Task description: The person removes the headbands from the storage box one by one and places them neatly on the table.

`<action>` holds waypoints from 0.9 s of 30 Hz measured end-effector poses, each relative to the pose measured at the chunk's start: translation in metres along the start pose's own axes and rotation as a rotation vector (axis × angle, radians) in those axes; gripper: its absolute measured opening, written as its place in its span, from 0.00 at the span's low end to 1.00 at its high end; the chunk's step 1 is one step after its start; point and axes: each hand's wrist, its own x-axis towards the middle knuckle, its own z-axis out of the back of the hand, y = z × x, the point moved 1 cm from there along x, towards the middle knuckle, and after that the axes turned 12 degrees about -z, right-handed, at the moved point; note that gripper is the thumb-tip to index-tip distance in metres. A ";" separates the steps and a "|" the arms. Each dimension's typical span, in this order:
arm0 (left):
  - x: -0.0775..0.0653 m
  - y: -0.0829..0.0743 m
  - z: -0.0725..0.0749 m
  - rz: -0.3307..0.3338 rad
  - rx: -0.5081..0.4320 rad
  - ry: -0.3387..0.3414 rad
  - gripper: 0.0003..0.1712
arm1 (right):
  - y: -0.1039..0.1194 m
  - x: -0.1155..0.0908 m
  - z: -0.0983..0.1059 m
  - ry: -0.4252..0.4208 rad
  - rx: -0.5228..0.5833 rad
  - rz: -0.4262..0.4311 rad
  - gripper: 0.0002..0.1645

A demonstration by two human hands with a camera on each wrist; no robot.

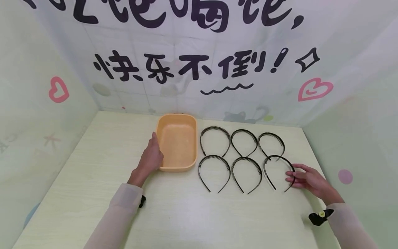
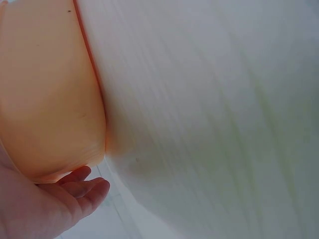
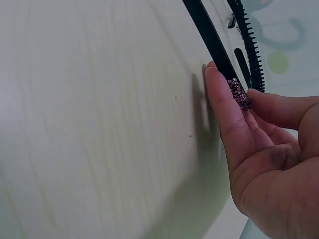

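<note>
An orange plastic basin (image 1: 178, 141) sits toward the back of the table. My left hand (image 1: 150, 156) holds it by its left side near the front corner; in the left wrist view the curled fingers (image 2: 92, 194) show against the basin's wall (image 2: 55, 89). Over at the right, my right hand (image 1: 311, 180) pinches a dark toothed headband (image 1: 281, 157) by its right arm. The right wrist view shows sparkly stones on this headband (image 3: 240, 94), between thumb and fingers. Its front end appears slightly raised above the table.
Several similar headbands lie right of the basin in two rows, among them a back-left one (image 1: 215, 127) and a front-middle one (image 1: 247, 158). The pale table (image 1: 217, 221) meets a printed cloth (image 1: 174, 93) behind and on both sides.
</note>
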 end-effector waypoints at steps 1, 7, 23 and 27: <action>0.000 0.000 0.000 -0.001 0.001 0.000 0.44 | -0.001 -0.002 0.002 0.006 0.001 0.002 0.17; 0.000 0.000 0.001 -0.001 -0.008 0.003 0.44 | -0.006 -0.011 0.010 0.058 0.010 0.010 0.17; 0.000 -0.001 0.001 -0.001 -0.006 0.001 0.44 | -0.004 -0.016 0.010 0.065 -0.058 -0.069 0.13; 0.000 -0.001 0.000 0.005 -0.006 0.011 0.44 | 0.003 -0.016 0.012 0.053 -0.107 -0.112 0.10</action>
